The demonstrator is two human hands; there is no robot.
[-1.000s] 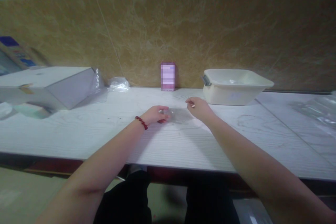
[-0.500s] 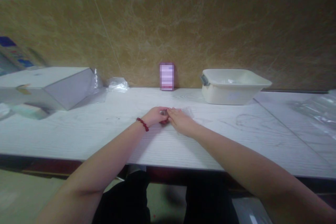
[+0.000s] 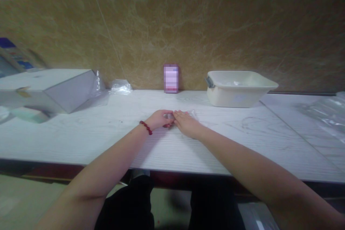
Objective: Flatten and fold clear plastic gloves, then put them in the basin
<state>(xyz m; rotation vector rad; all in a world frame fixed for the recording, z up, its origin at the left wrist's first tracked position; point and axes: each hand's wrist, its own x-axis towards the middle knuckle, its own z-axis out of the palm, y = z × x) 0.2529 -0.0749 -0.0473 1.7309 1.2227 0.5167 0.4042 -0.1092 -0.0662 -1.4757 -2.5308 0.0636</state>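
A clear plastic bag (image 3: 193, 113) lies on the white wood-grain table, mostly covered by my two hands. My left hand (image 3: 161, 118), with a red bead bracelet (image 3: 146, 128) at its wrist, is curled with thumb and fingers closed on the bag's left part. My right hand (image 3: 185, 123) lies over the bag with its fingers stretched out flat, their tips meeting the left fingertips. Whatever may be inside the bag is hidden beneath the hands.
A cream plastic bin (image 3: 234, 97) with a grey handle stands back right. Against the wall leans a phone (image 3: 171, 79) with a blurred screen. A white box (image 3: 67, 90) and crumpled plastic (image 3: 120, 87) are on the left, more clear plastic (image 3: 326, 115) far right.
The right hand has shifted very slightly right, and a little more shine shows on the bag beside it. Otherwise the scene looks the same.
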